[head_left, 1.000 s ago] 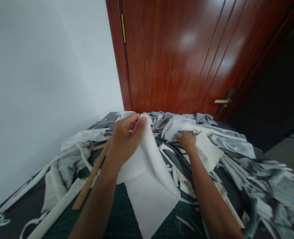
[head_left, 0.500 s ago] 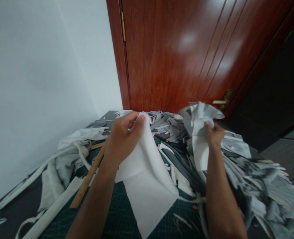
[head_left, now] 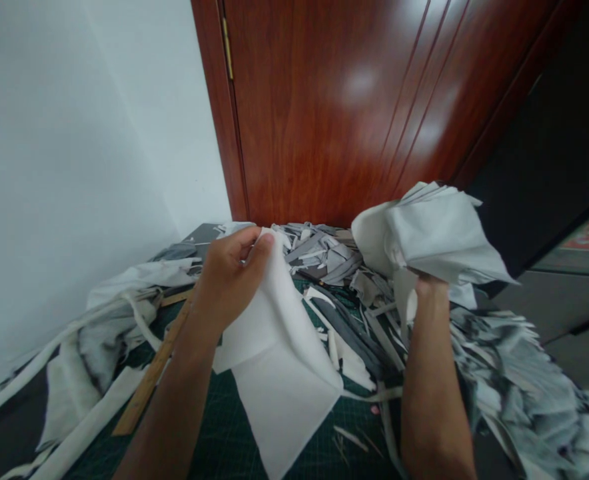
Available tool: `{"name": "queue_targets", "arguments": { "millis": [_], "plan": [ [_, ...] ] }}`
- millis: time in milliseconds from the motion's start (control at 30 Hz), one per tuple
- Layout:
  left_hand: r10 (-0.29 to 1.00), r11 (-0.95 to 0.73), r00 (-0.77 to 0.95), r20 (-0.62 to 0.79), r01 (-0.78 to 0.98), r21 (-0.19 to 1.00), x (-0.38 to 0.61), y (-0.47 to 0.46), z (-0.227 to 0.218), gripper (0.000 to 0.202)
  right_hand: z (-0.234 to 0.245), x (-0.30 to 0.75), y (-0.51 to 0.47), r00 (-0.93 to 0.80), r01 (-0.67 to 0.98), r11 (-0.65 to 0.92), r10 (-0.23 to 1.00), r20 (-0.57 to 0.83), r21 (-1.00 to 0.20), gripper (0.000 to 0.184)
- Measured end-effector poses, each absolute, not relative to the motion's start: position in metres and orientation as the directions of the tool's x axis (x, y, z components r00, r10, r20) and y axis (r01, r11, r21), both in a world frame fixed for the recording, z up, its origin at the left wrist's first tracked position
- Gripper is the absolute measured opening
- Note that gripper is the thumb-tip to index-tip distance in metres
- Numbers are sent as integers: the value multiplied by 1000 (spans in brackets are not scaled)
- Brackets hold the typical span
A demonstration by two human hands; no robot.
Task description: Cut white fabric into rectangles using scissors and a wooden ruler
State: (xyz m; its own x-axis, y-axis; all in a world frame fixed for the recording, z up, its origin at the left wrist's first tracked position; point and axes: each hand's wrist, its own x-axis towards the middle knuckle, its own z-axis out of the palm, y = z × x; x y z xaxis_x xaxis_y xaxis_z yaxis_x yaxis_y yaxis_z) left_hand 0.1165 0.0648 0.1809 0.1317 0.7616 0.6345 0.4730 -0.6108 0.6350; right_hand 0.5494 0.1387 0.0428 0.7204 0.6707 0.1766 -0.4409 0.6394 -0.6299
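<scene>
My left hand [head_left: 232,277] is closed, with thumb and fingers pinching the top corner of a white cloth piece [head_left: 287,393]. The cloth drapes down in a fold over a green cutting mat [head_left: 229,427], its pointed lower corner toward me. On the right, a layered bundle of white cloth pieces [head_left: 437,227] is raised above the table in my right hand [head_left: 430,285]. Fabric covers that hand's fingers, and its wrist shows below. A wooden ruler [head_left: 147,380] lies beside my left forearm.
Grey and white fabric scraps [head_left: 324,250] are heaped along the back by a reddish-brown door [head_left: 314,120]. Long cloth strips [head_left: 89,420] lie at left near the white wall [head_left: 74,167]. A crumpled grey fabric pile [head_left: 519,373] fills the right side.
My right hand has lifted the bundle up and to the right, and more of its layers now fan out. My left hand keeps its pinch on the white cloth. The view has shifted slightly right.
</scene>
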Motion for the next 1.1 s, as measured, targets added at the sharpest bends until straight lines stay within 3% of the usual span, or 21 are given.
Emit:
{"name": "queue_targets", "arguments": {
  "millis": [200,333,433,533,633,700,833,967,1033,1100],
  "plan": [
    [762,-621,155,629,450,642,117,66,179,27,43,542,138,570,-694,515,820,54,-503,40],
    [764,-621,164,624,446,644,117,68,178,28,49,532,133,464,-778,399,886,-15,-485,72],
    [773,-609,160,614,458,647,117,68,179,29,58,529,129,582,-663,547,806,108,-510,76],
    [767,-609,156,622,483,629,117,67,179,30,74,534,119,755,-418,734,608,246,-535,48],
    [769,-605,158,619,494,624,117,68,179,31,100,533,102,735,-248,753,556,388,-609,34],
    [776,-599,168,608,499,627,119,69,178,32,120,520,87,598,-160,716,618,510,-679,36],
    [754,-623,200,625,520,585,125,70,176,31,157,455,59,158,3,613,780,605,-790,53],
    [709,-692,301,638,474,545,132,66,177,29,164,363,45,-210,197,630,776,595,-752,61],
    [691,-719,354,631,435,543,131,62,180,27,156,326,44,-349,203,666,734,583,-717,62],
    [692,-719,368,621,427,548,126,56,185,24,144,305,46,-423,125,630,733,533,-766,51]
  ]
}}
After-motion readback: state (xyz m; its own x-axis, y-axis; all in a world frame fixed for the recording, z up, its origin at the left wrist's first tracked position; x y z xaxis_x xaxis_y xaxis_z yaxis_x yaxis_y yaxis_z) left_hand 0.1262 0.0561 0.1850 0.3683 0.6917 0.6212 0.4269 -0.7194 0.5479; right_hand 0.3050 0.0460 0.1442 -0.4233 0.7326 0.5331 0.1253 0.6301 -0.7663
